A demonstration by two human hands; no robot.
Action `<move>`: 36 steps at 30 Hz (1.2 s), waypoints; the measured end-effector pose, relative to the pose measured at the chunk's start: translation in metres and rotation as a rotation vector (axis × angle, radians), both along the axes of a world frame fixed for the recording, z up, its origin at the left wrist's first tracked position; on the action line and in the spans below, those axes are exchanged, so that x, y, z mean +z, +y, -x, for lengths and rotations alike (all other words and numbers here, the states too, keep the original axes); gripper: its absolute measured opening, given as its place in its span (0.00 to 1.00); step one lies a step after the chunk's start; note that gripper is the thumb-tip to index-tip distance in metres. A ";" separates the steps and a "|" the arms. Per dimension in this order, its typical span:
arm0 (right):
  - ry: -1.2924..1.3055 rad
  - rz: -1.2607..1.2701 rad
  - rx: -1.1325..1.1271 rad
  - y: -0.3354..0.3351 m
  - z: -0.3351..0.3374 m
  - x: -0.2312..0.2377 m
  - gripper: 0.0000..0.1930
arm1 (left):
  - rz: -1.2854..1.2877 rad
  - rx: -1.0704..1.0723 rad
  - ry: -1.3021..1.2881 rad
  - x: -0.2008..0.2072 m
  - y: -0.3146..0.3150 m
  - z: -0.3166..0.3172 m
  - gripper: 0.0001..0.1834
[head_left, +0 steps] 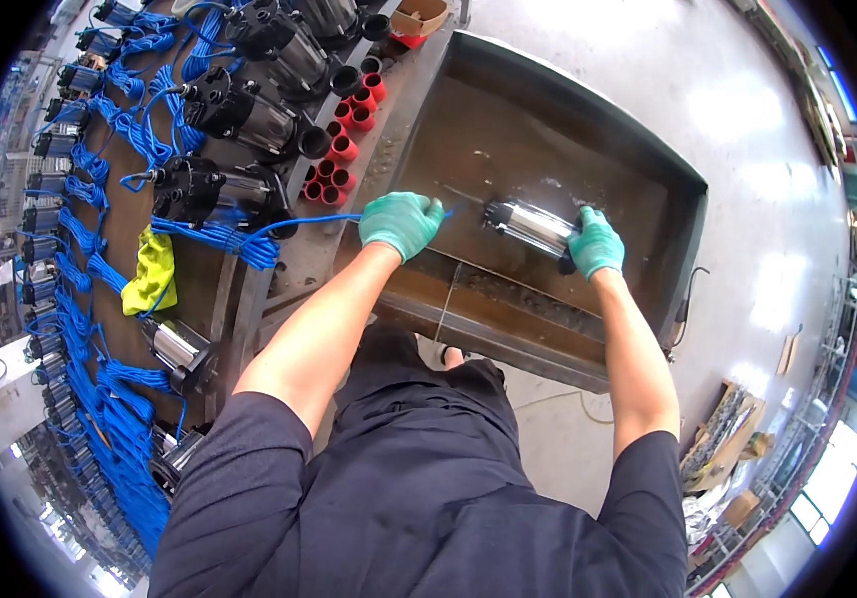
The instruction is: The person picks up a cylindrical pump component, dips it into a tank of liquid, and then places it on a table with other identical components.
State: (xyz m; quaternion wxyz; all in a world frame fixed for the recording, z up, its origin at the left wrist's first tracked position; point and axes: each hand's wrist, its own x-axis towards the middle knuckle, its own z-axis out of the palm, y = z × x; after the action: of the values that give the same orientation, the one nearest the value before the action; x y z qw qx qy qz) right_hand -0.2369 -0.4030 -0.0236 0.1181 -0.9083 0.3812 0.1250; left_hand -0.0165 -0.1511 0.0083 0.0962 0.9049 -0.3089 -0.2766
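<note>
1. We see the person's left hand point(401, 223), in a green glove, closed around a blue cable point(299, 221) at the near left rim of a metal tank point(683, 249). The cable runs leftward from the fist toward the workbench point(294, 264).

2. The right hand point(595, 244), also gloved in green, grips the dark end of a shiny steel pump point(531, 227). The fingers wrap the end cap, so we read this hand as closed on the pump.

3. The pump lies roughly level inside the tank, near its front wall, with its steel body pointing toward the left hand. Whether it touches the tank floor or is held just above it, we cannot tell.

4. The tank is a shallow, dark rectangular basin with a brownish, wet-looking bottom; it stands just right of the workbench.

5. On the workbench we note a row of similar black-and-steel pumps point(239, 115), each with coiled blue cable point(130, 130). Red and black caps point(344, 149) stand in a cluster along the bench edge nearest the tank.

6. A yellow cloth point(152, 271) lies on the bench, left of the left forearm.

7. The pale grey floor point(747, 130) extends beyond the tank.
</note>
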 end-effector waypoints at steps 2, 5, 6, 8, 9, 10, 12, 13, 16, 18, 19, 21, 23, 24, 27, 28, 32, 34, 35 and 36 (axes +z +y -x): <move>-0.011 -0.004 -0.043 0.000 -0.005 -0.012 0.18 | -0.034 -0.034 -0.058 -0.001 -0.002 0.001 0.22; -0.058 -0.006 -0.057 -0.001 -0.005 -0.027 0.18 | -0.064 -0.042 -0.073 -0.001 -0.005 0.003 0.21; -0.099 0.004 -0.058 0.002 -0.006 -0.028 0.18 | -0.070 -0.047 -0.073 -0.005 -0.005 0.002 0.21; -0.112 -0.004 -0.068 0.002 -0.006 -0.028 0.17 | -0.103 -0.022 -0.104 -0.014 -0.005 0.002 0.20; -0.103 -0.017 -0.081 0.002 -0.006 -0.026 0.17 | -0.127 -0.014 -0.077 -0.008 -0.007 0.002 0.20; -0.095 -0.028 -0.095 0.001 -0.004 -0.024 0.17 | -0.131 -0.025 -0.075 -0.009 -0.008 0.003 0.20; -0.161 -0.001 -0.052 0.004 0.013 -0.014 0.17 | -0.164 -0.006 -0.083 -0.010 -0.009 0.003 0.20; -0.227 -0.016 -0.069 0.001 0.023 -0.008 0.16 | -0.165 -0.014 -0.083 -0.010 -0.011 0.003 0.20; -0.419 -0.014 -0.155 -0.015 0.068 0.006 0.13 | -0.200 -0.003 -0.089 -0.006 -0.011 0.004 0.22; -0.494 0.011 -0.185 -0.030 0.115 0.007 0.12 | -0.198 -0.013 -0.087 -0.006 -0.011 0.004 0.23; -0.485 0.076 -0.193 -0.036 0.139 0.007 0.11 | -0.205 -0.011 -0.093 -0.005 -0.013 0.004 0.23; -0.479 0.084 -0.224 -0.045 0.179 0.007 0.10 | -0.220 -0.009 -0.122 -0.008 -0.012 0.004 0.24; -0.473 0.099 -0.249 -0.050 0.207 -0.002 0.10 | -0.219 -0.011 -0.139 -0.009 -0.015 0.005 0.24; -0.483 0.081 -0.288 -0.049 0.213 -0.004 0.09 | -0.221 -0.003 -0.157 -0.010 -0.015 0.006 0.24; -0.443 0.045 -0.381 -0.042 0.211 -0.005 0.11 | -0.250 0.000 -0.160 -0.011 -0.014 0.005 0.25; -0.416 0.045 -0.411 -0.041 0.206 -0.002 0.12 | -0.243 -0.005 -0.173 -0.012 -0.013 0.006 0.25; -0.302 0.004 -0.495 -0.043 0.208 -0.007 0.14 | -0.220 -0.013 -0.202 -0.009 -0.018 0.011 0.25; -0.272 0.014 -0.500 -0.041 0.205 -0.003 0.14 | -0.227 -0.009 -0.226 -0.009 -0.016 0.011 0.25; -0.265 0.015 -0.498 -0.042 0.204 -0.003 0.15 | -0.224 -0.008 -0.232 -0.013 -0.015 0.010 0.25; -0.260 0.014 -0.495 -0.043 0.203 -0.002 0.15 | -0.221 -0.010 -0.233 -0.012 -0.015 0.010 0.25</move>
State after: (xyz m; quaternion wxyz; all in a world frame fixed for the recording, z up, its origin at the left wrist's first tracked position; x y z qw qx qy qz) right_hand -0.4401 -0.4457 -0.0258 0.1865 -0.7967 0.5742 -0.0278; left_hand -0.0266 -0.1660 -0.0038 -0.0418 0.9344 -0.2901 -0.2027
